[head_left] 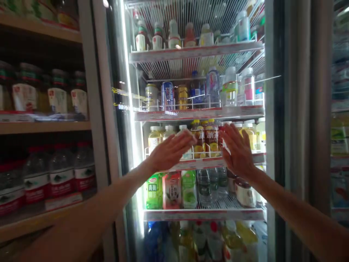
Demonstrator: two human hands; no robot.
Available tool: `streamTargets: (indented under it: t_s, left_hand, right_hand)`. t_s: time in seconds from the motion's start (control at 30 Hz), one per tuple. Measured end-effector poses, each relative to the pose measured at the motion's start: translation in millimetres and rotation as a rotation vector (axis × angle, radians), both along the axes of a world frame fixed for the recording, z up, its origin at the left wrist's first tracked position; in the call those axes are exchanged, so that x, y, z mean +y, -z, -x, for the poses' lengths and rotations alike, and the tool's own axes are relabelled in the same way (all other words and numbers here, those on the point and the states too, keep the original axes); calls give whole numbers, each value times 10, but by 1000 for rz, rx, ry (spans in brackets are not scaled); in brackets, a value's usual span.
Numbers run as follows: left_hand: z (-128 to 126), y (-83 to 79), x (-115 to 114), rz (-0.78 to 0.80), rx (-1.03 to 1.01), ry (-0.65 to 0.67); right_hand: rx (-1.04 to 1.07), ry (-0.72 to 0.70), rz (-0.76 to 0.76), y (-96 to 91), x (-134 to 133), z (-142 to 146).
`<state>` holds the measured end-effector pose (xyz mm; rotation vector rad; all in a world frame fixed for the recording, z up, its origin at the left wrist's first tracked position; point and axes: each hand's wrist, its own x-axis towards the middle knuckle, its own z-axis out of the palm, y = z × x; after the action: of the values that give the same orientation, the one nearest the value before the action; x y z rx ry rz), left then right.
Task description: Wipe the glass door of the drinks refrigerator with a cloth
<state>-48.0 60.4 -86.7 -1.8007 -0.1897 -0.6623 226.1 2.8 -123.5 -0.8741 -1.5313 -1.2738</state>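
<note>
My left hand is raised in front of a lit drinks fridge, fingers stretched out and pointing to the right. It holds nothing that I can see. My right hand is up at the same height, its fingers extended and tilted to the left, with nothing visible in it. Between the two hands, brown-labelled iced tea bottles with yellow caps stand on the middle shelf. Pale yellow bottles are left of them, partly behind my left hand. Whether either hand touches anything, I cannot tell.
Cans and bottles line the shelf above. Large green and red drink packs and clear bottles fill the one below. Reflections suggest glass in front. At left, a wooden shelf bears jars and red-capped water bottles.
</note>
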Motion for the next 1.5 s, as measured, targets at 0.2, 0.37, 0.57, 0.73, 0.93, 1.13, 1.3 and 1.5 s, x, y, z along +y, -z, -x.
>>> streamTargets:
  t_s: [0.2, 0.37, 0.57, 0.73, 0.93, 1.13, 1.3, 1.5]
  left_hand:
    - [376, 130, 30, -4, 23, -8]
    - [675, 119, 88, 88, -374, -52]
    - [796, 384, 128, 70, -105, 36]
    - [857, 539, 60, 127, -459, -10]
    - [831, 883, -36, 118, -170, 14]
    - [676, 1421, -124, 121, -180, 9]
    - [460, 1890, -151, 203, -157, -153]
    - [312, 1968, -84, 263, 0, -200]
  right_hand:
    - [-35, -51, 8, -27, 118, 370]
    - [-41, -75, 31, -43, 175, 584]
    - [-95, -102, 56, -15, 204, 820]
    - [-86, -102, 101, 52, 212, 914]
    - [-147, -89, 161, 275, 216, 943]
    - [-166, -122, 178, 546, 180, 871]
    - [-189, -107, 196, 759, 83, 715]
    - [-193, -101, 163, 1027, -51, 447]
